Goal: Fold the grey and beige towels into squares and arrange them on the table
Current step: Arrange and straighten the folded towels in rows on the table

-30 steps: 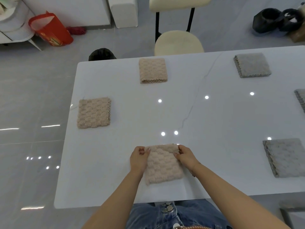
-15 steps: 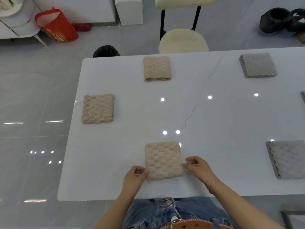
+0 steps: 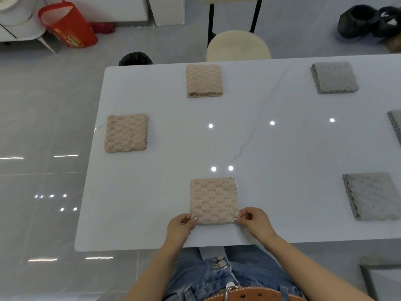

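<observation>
The nearest beige towel [image 3: 213, 200] lies folded square on the white tabletop [image 3: 282, 148] at about six o'clock, close to the near edge; the left hand [image 3: 180, 227] pinches its near-left corner and the right hand [image 3: 252, 220] pinches its near-right corner, each grip clamped on the cloth between thumb and curled fingers. Two more folded beige towels sit at nine o'clock [image 3: 126, 133] and at twelve o'clock [image 3: 204, 80]; folded grey towels sit at one o'clock [image 3: 334, 77], at four o'clock [image 3: 372, 196], and one cut by the frame at three o'clock [image 3: 396, 127]. The step in hand seems to be squaring and placing this last beige piece; it goes best if both corners are drawn evenly so the near edge runs parallel to the tabletop edge, the layers are kept stacked flush, and the fingers let go gently so that nothing springs open.
</observation>
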Action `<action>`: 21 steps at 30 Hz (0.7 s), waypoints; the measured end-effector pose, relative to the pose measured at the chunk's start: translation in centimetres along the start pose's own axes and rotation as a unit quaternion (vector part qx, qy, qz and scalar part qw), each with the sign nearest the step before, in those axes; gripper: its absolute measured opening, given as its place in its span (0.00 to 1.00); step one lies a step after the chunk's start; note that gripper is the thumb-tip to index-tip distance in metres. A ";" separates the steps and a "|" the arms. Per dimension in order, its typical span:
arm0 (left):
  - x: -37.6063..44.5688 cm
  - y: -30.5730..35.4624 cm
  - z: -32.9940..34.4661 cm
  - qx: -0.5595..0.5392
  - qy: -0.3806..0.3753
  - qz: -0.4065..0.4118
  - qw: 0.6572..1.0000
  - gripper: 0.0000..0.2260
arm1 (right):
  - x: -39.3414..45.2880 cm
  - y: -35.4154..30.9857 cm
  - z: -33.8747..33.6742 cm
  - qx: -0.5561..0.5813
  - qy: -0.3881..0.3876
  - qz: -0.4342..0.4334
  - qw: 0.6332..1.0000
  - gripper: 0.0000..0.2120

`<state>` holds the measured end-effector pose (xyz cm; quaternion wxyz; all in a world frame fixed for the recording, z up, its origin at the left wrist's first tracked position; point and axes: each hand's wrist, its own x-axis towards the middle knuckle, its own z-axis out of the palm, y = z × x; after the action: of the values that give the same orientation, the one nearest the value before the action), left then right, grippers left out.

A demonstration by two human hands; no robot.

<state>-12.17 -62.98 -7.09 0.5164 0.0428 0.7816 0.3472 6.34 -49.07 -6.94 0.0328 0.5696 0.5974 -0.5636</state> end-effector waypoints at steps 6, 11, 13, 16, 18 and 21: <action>0.3 -0.2 0.4 0.150 0.044 0.037 0.987 0.06 | 0.2 0.9 0.8 -0.052 0.014 -0.008 0.999 0.09; -0.9 1.3 -0.4 0.300 0.113 0.154 0.935 0.15 | -0.7 0.0 -0.3 -0.107 0.030 -0.082 0.990 0.16; -1.2 2.1 -0.3 0.351 0.147 0.298 0.875 0.18 | -1.2 -0.5 -0.7 -0.212 0.070 -0.187 0.957 0.24; -0.7 2.9 1.4 0.415 0.120 0.420 0.798 0.16 | -0.9 -1.3 0.4 -0.335 0.083 -0.313 0.885 0.25; 0.2 2.7 2.8 0.467 0.073 0.424 0.773 0.20 | 0.0 -1.6 1.8 -0.392 0.056 -0.320 0.861 0.26; 2.2 1.2 3.7 0.496 0.041 0.382 0.779 0.24 | 1.8 -1.7 3.2 -0.426 0.049 -0.268 0.863 0.26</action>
<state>-10.49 -59.31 -8.95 0.2160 0.5736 0.7859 0.0816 2.53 -49.73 -8.25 0.0910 0.3450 0.9097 -0.2126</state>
